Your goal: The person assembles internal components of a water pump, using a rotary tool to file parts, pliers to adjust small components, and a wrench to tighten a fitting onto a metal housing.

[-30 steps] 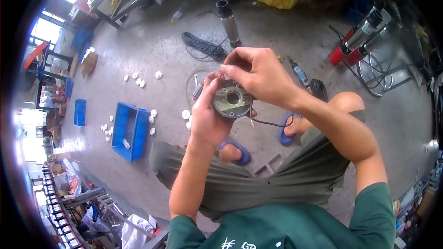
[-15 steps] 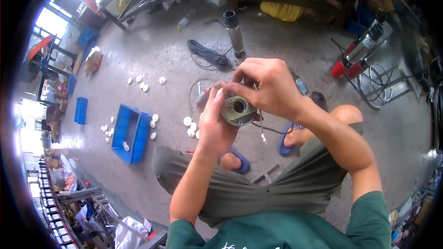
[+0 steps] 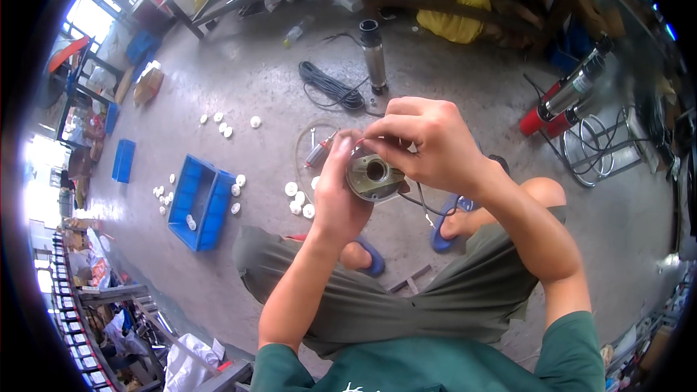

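Observation:
My left hand (image 3: pixel 335 199) is wrapped round the side of a round metal pump part (image 3: pixel 372 192), with a dark hole in its middle facing up. Above its far rim, my right hand (image 3: pixel 432 138) is closed in a pinch, its fingertips close to the left thumb. Between the fingertips shows a short bit of thin reddish wire (image 3: pixel 360 141); its ends are hidden by the fingers. A dark cable (image 3: pixel 428 208) trails from beside the part toward my right foot.
On the floor ahead stands a steel cylindrical pump (image 3: pixel 373 58) beside a coiled black cable (image 3: pixel 330 87). White round plastic pieces (image 3: pixel 291 189) lie around a blue bin (image 3: pixel 196 229) at left. Red-ended pumps (image 3: pixel 534 121) lean on a rack at right. A small silver-and-red tool (image 3: pixel 317 152) lies beyond my left hand.
My right fingertips have shifted slightly, and the reddish wire now shows between the hands. The left hand still holds the pump part. The whole view has moved a little.

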The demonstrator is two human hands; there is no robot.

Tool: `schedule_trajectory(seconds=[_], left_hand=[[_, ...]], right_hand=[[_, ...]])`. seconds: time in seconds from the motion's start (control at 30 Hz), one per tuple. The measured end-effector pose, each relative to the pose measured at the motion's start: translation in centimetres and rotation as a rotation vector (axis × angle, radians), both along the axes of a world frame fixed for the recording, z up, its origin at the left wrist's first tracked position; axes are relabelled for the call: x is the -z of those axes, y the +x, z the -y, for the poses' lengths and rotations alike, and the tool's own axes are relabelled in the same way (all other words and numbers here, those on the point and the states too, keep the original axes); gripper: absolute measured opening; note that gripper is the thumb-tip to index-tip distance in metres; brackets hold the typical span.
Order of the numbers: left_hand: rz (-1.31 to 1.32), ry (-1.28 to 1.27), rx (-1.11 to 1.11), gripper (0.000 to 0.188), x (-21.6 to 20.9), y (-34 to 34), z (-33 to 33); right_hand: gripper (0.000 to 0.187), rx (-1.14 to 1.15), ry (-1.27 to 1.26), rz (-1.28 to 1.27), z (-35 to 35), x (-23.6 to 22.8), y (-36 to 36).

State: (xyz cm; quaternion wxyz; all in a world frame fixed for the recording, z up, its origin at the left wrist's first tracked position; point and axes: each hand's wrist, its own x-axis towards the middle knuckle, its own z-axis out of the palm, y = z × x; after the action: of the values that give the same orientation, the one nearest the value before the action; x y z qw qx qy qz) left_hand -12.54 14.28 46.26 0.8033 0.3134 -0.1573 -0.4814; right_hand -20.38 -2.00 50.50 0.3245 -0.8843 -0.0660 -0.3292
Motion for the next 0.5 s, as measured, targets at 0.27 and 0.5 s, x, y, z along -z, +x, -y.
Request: schedule_trajectory(seconds=[0.27, 0.5], left_hand=[[-0.045, 0.122, 0.013, 0.028, 0.08, 0.18, 0.14], [-0.165, 0.195, -0.03, 0.031, -0.56, 0.26, 0.05]], right_hand=[[0.011, -0.013, -0.123, -0.063, 0.61, 0.27, 0.12], [0.008, 0.003, -0.071, -0.09, -0.14, 0.71, 0.59]])
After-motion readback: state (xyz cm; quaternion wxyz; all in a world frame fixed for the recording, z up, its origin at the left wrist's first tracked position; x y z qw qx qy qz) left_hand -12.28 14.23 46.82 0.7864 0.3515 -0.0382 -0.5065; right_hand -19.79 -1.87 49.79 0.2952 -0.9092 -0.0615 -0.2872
